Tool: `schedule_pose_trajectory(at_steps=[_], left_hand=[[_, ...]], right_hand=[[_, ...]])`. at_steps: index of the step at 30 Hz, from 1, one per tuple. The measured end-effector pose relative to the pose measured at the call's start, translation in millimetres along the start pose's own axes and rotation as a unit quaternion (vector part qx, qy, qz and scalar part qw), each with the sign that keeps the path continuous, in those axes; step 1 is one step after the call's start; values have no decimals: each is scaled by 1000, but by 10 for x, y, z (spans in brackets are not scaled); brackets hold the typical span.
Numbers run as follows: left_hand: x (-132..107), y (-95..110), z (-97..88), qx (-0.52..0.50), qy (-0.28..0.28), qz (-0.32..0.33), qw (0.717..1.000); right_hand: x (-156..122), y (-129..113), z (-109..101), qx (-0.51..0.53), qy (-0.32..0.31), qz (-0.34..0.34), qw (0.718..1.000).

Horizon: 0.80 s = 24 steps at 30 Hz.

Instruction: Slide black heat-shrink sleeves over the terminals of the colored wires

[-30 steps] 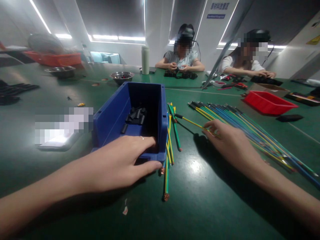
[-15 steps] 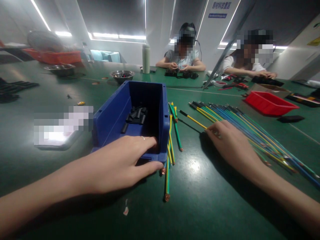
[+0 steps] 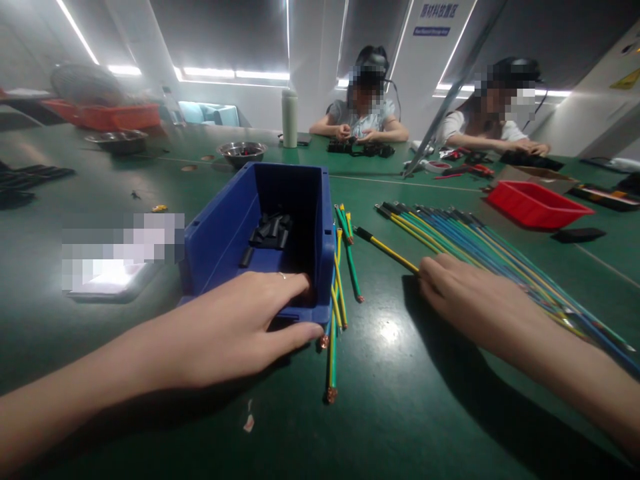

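My left hand [image 3: 235, 327] is closed over the low front edge of a blue parts bin [image 3: 215, 230], fingers inside and thumb outside; the fingertips are partly hidden. Several short black sleeves [image 3: 270, 232] lie in the bin. My right hand [image 3: 450, 287] pinches a yellow wire [image 3: 395, 255] whose far end has a black sleeve and a metal tip. Beside it, to the right, is a spread row of long blue, green and yellow wires [image 3: 465, 243] with black-sleeved ends. Shorter green and yellow wires [image 3: 334, 360] with bare copper ends lie along the bin's right side.
A phone [image 3: 115, 277] lies left of the bin. Metal bowls [image 3: 243, 153], a pale green bottle [image 3: 289, 119] and a red tray [image 3: 537, 203] stand farther back. Two people [image 3: 367, 110] sit working across the green table, and a slanted pole [image 3: 445, 110] rises at its far side.
My right hand has shifted slightly right and toward me with the yellow wire, and its fingers are curled in more. My left hand stays on the bin.
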<state>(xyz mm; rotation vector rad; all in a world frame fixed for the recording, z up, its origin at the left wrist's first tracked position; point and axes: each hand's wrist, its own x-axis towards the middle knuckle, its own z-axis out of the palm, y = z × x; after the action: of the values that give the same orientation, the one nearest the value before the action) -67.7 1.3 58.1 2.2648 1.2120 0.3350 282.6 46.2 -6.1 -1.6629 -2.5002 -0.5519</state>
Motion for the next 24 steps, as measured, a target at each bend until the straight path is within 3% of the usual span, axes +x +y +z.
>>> schedule_pose_trajectory(at_steps=[17,24], left_hand=[[26,-11,29,25,-15,-21,999],[56,26,25,22,-15,-27,999]], right_hand=[[145,64,182,81,16,5,997],[121,-31,36,-20,-38,67,997]])
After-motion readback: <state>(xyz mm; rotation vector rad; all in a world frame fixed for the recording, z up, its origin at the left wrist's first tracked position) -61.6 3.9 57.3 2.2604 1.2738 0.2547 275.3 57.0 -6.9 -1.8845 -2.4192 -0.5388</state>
